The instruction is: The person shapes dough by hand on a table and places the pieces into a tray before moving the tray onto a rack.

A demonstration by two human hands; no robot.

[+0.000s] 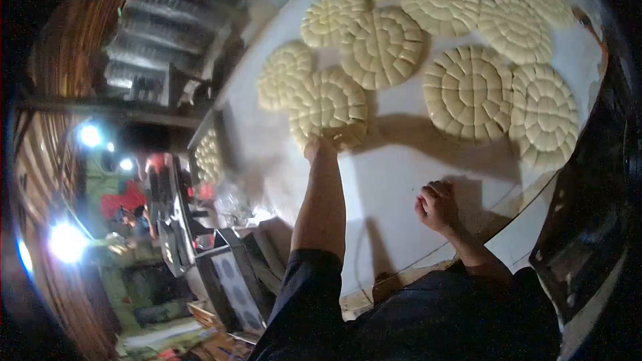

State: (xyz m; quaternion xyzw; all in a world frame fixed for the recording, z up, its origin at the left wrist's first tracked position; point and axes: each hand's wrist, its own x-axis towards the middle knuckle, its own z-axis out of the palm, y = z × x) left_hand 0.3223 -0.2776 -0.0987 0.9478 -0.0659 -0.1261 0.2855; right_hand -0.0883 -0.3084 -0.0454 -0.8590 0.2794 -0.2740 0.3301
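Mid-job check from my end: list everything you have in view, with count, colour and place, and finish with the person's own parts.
Dough rounds: eleven, pale yellow, scored into segments, on the table
Table: one, white, centre to upper right
Small pale pieces: many, too small to count, pale yellow, left of the table
Stacked ridged items: several, grey, upper left
Lamps: at least three, glowing white, far left
Red item: one, red, blurred, left background
Clear plastic: count unclear, transparent, left of the table
Clothing: dark, bottom
Left hand: one, bare, at the near edge of the lower-left round
Right hand: one, bare, fingers curled, over the table's near side
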